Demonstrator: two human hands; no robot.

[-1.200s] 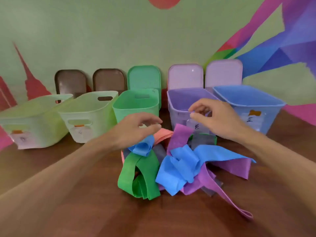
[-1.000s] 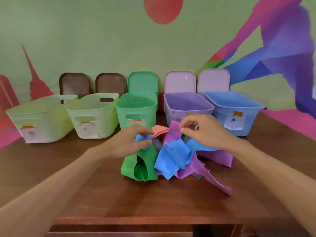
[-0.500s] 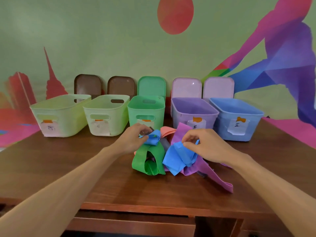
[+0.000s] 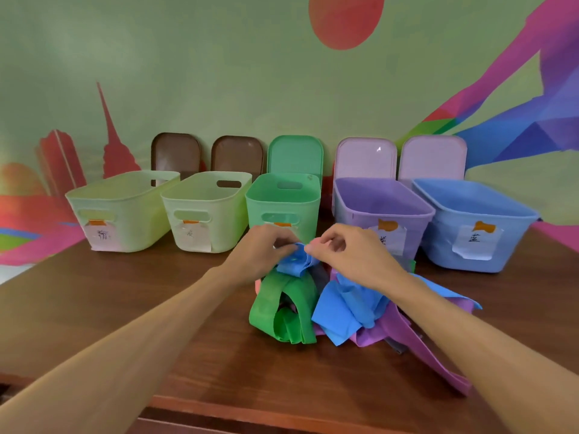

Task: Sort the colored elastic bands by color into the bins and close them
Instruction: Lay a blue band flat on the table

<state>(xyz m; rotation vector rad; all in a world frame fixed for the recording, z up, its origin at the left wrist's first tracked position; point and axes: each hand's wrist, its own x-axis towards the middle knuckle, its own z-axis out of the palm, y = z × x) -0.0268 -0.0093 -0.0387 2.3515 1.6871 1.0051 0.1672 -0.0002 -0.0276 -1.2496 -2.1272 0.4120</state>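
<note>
A heap of elastic bands lies on the wooden table (image 4: 125, 308): a green band (image 4: 282, 311), a large blue band (image 4: 341, 311), a purple band (image 4: 416, 346), with grey and salmon ones mostly hidden. My left hand (image 4: 260, 252) and my right hand (image 4: 347, 255) both pinch a small blue band (image 4: 296, 261) at the top of the heap. Behind stand open bins: two pale yellow-green bins (image 4: 125, 208) (image 4: 206, 211), a green bin (image 4: 282, 198), a purple bin (image 4: 382, 208) and a blue bin (image 4: 473, 223).
Lids lean against the painted wall behind the bins: two brown lids (image 4: 175, 155) (image 4: 236, 155), a green lid (image 4: 294, 155), two pale pink lids (image 4: 365, 158) (image 4: 432, 158). Each bin carries a paper label. The table's front edge (image 4: 282, 415) runs close below my arms.
My right hand let go of the large blue band and moved left to meet my left hand on the small blue band. The camera tilted up and back.
</note>
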